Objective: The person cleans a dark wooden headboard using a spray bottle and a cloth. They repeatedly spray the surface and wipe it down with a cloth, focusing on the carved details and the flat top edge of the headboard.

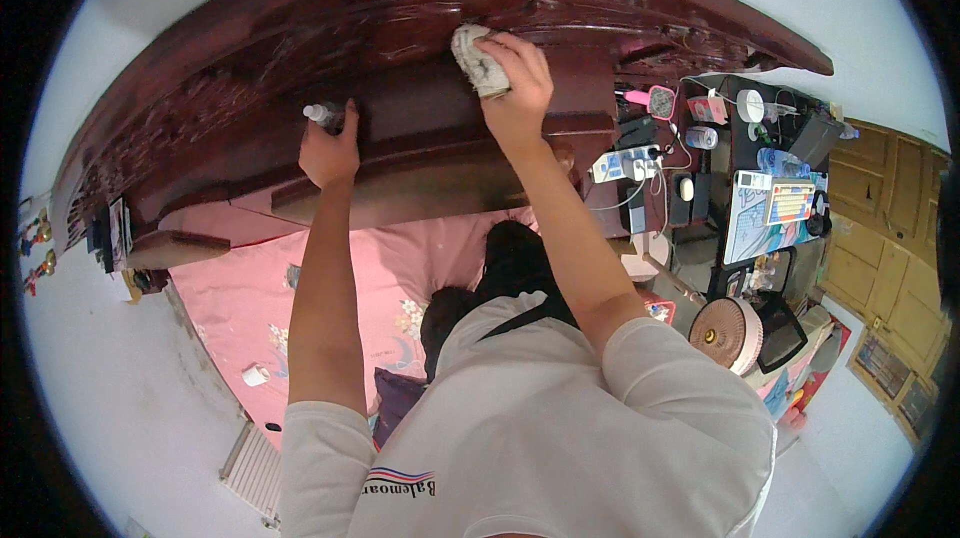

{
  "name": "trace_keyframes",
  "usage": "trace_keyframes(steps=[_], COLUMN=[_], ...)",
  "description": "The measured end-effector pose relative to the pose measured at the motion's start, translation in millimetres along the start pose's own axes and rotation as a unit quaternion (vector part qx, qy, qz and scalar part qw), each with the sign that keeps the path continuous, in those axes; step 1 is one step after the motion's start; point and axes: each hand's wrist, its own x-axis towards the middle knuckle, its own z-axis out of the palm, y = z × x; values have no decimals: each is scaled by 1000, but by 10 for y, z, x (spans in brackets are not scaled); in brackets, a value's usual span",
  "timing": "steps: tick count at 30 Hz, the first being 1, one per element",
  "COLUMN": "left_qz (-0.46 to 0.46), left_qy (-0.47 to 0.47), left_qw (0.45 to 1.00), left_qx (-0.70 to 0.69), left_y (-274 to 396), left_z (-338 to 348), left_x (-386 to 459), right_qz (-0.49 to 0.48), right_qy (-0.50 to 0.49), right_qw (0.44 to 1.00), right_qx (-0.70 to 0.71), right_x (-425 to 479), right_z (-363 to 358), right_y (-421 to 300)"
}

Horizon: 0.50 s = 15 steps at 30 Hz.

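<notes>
My right hand grips a folded whitish cloth against the carved upper panel of a dark red-brown wooden headboard. To its left, my left hand holds a small clear bottle with a white spray nozzle in front of the smooth lower panel. The fingers partly hide the bottle's body. Below both hands runs a ledge, with a brown padded backrest under it.
I am on a bed with a pink floral sheet. At right stand a power strip, a pink hairbrush, cables, a can, a keyboard and a round fan. Books stand at the far left.
</notes>
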Motion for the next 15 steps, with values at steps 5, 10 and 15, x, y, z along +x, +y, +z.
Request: trace_keyframes(steps=[5,10,15], left_qz=[4,18,-1], left_qy=[-7,16,-4], left_qw=[1000,1000,1000], left_qx=[-10,-8,-1], left_y=[-4,-41,-57], left_z=[-5,37,35], left_x=[19,17,16], right_qz=[34,39,18], right_qy=[-63,-77,-27], right_qw=[997,996,999], right_qx=[16,12,2], right_x=[-209,-240,-157], right_z=[207,206,12], right_y=[1,68,174])
